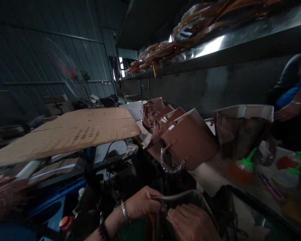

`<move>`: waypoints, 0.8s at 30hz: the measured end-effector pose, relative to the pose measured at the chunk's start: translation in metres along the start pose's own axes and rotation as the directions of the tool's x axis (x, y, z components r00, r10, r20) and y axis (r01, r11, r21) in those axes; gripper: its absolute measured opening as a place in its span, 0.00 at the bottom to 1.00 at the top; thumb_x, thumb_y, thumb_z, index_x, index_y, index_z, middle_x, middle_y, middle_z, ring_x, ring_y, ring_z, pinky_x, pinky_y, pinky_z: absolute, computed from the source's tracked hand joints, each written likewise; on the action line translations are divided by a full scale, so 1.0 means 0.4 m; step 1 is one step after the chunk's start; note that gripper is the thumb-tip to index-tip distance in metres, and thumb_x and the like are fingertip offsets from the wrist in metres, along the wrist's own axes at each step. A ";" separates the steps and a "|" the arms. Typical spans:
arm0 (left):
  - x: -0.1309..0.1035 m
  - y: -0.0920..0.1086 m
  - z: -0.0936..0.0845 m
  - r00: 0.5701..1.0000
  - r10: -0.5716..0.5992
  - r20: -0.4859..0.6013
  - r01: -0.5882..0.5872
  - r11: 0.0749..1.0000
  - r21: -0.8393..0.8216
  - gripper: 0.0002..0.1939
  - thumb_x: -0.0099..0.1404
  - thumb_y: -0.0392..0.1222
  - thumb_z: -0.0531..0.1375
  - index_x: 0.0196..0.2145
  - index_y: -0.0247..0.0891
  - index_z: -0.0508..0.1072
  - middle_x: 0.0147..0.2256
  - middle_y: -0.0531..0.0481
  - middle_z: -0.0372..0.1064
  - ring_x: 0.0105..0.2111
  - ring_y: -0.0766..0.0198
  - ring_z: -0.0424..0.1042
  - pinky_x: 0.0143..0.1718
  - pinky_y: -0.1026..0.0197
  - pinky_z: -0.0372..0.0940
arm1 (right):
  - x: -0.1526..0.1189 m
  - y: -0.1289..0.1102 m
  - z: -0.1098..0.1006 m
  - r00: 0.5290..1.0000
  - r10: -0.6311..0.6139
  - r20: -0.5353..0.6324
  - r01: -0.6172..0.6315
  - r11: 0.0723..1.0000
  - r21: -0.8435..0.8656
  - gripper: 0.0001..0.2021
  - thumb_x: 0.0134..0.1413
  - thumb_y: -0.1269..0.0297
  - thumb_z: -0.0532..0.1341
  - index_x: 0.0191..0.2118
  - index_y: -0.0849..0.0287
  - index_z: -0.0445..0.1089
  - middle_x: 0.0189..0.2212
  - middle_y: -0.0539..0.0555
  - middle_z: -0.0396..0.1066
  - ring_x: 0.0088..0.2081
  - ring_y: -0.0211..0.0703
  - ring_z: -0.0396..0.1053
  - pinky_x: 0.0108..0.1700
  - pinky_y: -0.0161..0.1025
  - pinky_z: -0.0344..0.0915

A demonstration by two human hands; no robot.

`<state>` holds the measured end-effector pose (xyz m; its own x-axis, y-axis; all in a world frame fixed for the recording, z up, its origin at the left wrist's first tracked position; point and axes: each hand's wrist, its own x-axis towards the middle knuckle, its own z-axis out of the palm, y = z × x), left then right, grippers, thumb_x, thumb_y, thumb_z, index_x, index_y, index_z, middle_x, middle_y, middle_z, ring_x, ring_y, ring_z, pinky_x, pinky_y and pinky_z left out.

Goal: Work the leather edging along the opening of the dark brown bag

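Note:
At the bottom centre of the head view, a dark bag with a pale rim lies open towards me. My left hand, with a silver bangle at the wrist, pinches the near left corner of its rim. My right hand is curled over the bag's opening, its fingers bent down at the near edge; what those fingers hold is hidden. The two hands are close together. Beyond them, several brown handbags lean in a row, the closest with a plastic-wrapped handle.
A cardboard sheet covers the left table. At right stand a brown bag, green-capped bottles and a pink cutter. A person's hand is beside that bag; another person's head is at lower left. Wrapped items fill the shelf.

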<state>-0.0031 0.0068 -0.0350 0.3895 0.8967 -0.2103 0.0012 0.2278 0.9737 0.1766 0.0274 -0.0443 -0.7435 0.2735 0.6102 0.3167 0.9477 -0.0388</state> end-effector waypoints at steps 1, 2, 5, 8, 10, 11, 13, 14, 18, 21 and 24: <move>0.000 0.002 0.002 1.000 -0.001 0.013 0.002 1.000 -0.011 0.11 0.47 0.39 0.60 0.30 0.31 0.74 0.23 0.54 0.64 0.23 0.71 0.57 0.29 0.69 0.55 | 0.000 0.001 -0.001 1.000 -0.029 -0.006 0.029 0.999 -0.019 0.19 0.58 0.71 0.38 0.23 0.58 0.61 0.15 0.48 0.62 0.18 0.37 0.59 0.21 0.36 0.48; 0.000 0.002 0.003 1.000 -0.002 0.019 0.002 1.000 -0.013 0.11 0.47 0.39 0.60 0.30 0.31 0.74 0.22 0.54 0.64 0.23 0.71 0.57 0.29 0.69 0.56 | -0.001 0.002 -0.003 0.999 -0.044 -0.004 0.044 0.999 -0.027 0.19 0.58 0.72 0.38 0.24 0.58 0.61 0.15 0.49 0.62 0.18 0.37 0.59 0.21 0.36 0.49; -0.002 0.000 0.001 1.000 -0.008 0.005 0.008 1.000 -0.003 0.12 0.47 0.40 0.61 0.30 0.31 0.74 0.23 0.54 0.64 0.23 0.70 0.58 0.29 0.68 0.56 | -0.003 0.002 -0.010 1.000 0.002 0.007 -0.003 0.999 0.042 0.18 0.57 0.72 0.40 0.26 0.58 0.63 0.17 0.49 0.64 0.20 0.37 0.61 0.23 0.35 0.52; -0.003 -0.001 -0.003 1.000 -0.024 -0.012 0.024 1.000 -0.001 0.14 0.46 0.42 0.62 0.31 0.31 0.74 0.24 0.53 0.65 0.24 0.70 0.59 0.30 0.68 0.56 | -0.007 0.004 -0.015 0.958 0.265 0.109 -0.280 0.945 0.167 0.15 0.56 0.70 0.43 0.27 0.57 0.64 0.21 0.49 0.67 0.24 0.36 0.65 0.27 0.32 0.56; -0.003 0.001 -0.005 0.999 -0.039 -0.019 0.039 0.999 -0.006 0.14 0.45 0.43 0.62 0.30 0.31 0.74 0.23 0.54 0.65 0.24 0.70 0.58 0.29 0.68 0.56 | -0.009 0.008 -0.013 0.884 0.426 0.193 -0.459 0.870 0.181 0.13 0.56 0.68 0.45 0.27 0.56 0.64 0.23 0.48 0.68 0.26 0.35 0.66 0.28 0.31 0.57; -0.002 0.003 -0.005 0.999 -0.046 -0.023 0.046 0.999 -0.010 0.14 0.45 0.43 0.63 0.29 0.31 0.74 0.22 0.54 0.64 0.23 0.71 0.58 0.29 0.69 0.55 | -0.010 0.010 -0.011 0.851 0.477 0.220 -0.515 0.841 0.168 0.13 0.56 0.67 0.45 0.27 0.56 0.65 0.23 0.48 0.69 0.26 0.35 0.66 0.28 0.30 0.57; -0.001 0.005 -0.006 0.998 -0.054 -0.033 0.053 0.998 -0.017 0.13 0.45 0.43 0.63 0.28 0.31 0.74 0.21 0.55 0.63 0.23 0.71 0.57 0.28 0.69 0.55 | -0.008 0.014 -0.006 0.805 0.538 0.252 -0.578 0.806 0.125 0.13 0.55 0.65 0.46 0.27 0.55 0.65 0.23 0.48 0.69 0.27 0.36 0.67 0.29 0.30 0.57; 0.000 0.005 -0.006 0.998 -0.055 -0.033 0.054 0.998 -0.019 0.14 0.45 0.44 0.63 0.28 0.31 0.74 0.21 0.56 0.63 0.23 0.72 0.56 0.28 0.69 0.55 | -0.007 0.016 -0.005 0.789 0.556 0.262 -0.596 0.797 0.101 0.13 0.55 0.64 0.46 0.27 0.55 0.65 0.24 0.48 0.70 0.27 0.36 0.67 0.29 0.30 0.57; -0.001 -0.004 -0.014 0.999 -0.036 0.002 0.036 0.999 0.003 0.16 0.48 0.47 0.62 0.31 0.31 0.73 0.23 0.54 0.64 0.23 0.71 0.57 0.28 0.69 0.55 | 0.002 0.017 -0.003 0.745 0.593 0.306 -0.630 0.776 0.030 0.13 0.56 0.64 0.46 0.27 0.53 0.65 0.24 0.47 0.70 0.27 0.38 0.68 0.28 0.32 0.57; -0.001 -0.016 -0.021 0.999 0.016 0.028 -0.017 1.000 0.009 0.19 0.50 0.47 0.61 0.38 0.33 0.71 0.29 0.52 0.66 0.28 0.68 0.61 0.33 0.67 0.56 | 0.004 0.015 -0.002 0.736 0.606 0.300 -0.639 0.769 0.013 0.13 0.56 0.64 0.46 0.27 0.53 0.65 0.24 0.47 0.70 0.28 0.38 0.68 0.28 0.32 0.57; -0.001 -0.023 -0.023 0.998 0.053 0.019 -0.053 0.999 0.012 0.20 0.52 0.47 0.60 0.41 0.33 0.69 0.33 0.49 0.67 0.31 0.67 0.62 0.36 0.66 0.57 | 0.000 0.014 0.002 0.740 0.607 0.290 -0.639 0.769 0.020 0.13 0.56 0.64 0.45 0.28 0.53 0.65 0.25 0.47 0.71 0.28 0.38 0.68 0.27 0.33 0.56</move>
<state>-0.0117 0.0079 -0.0448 0.4064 0.9001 -0.1570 -0.0083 0.1754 0.9845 0.1779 0.0327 -0.0449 -0.5288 0.8252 0.1988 0.7067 0.5577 -0.4352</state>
